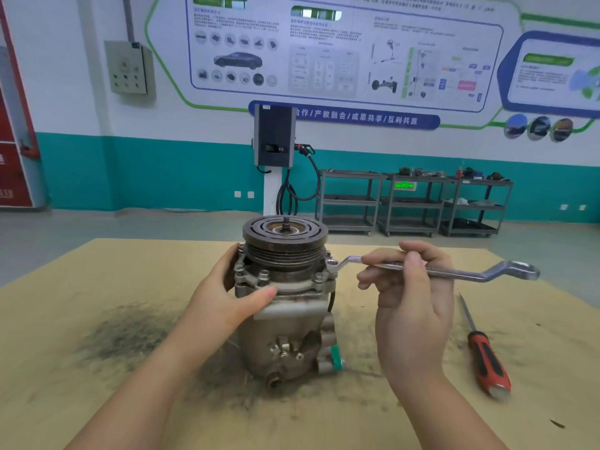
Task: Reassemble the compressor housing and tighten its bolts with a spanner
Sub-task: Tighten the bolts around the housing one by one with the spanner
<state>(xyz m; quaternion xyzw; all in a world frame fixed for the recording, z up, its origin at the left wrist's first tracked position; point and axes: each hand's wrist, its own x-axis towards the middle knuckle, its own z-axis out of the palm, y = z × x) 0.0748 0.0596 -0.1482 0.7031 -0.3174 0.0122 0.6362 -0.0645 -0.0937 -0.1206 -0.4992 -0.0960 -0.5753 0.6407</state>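
I've got the compressor (285,300) standing upright at frame centre on the tan board (81,352), pulley (285,233) end up, ports end down near the lower middle. A green cap (337,357) sticks out at its lower right.

My left hand (224,293) sits on the left side of the housing, just under the pulley; fingers wrap round the back, thumb lies across the front over the flange, so it's grasping the compressor body.

My right hand (409,287) is right of centre, fingers curled and pinching the shank of the spanner (454,271). The spanner runs approx. level from the compressor out toward the right edge of the frame. Its near ring end sits over a bolt (331,264) on the flange at the housing's right side; the far ring end hangs free in the air at mid right. More flange bolts (264,274) show along the front; can't tell how far they're seated.

A screwdriver (483,352) w/ red-and-black handle lies on the board at lower right, well apart from the compressor, tip pointing up-frame. A dark grime smear (126,332) covers the board left of centre.

Bkgd: grey carts (412,203) at mid right, a charging unit (274,138) on a white post above the pulley, wall posters (344,50) across the top.
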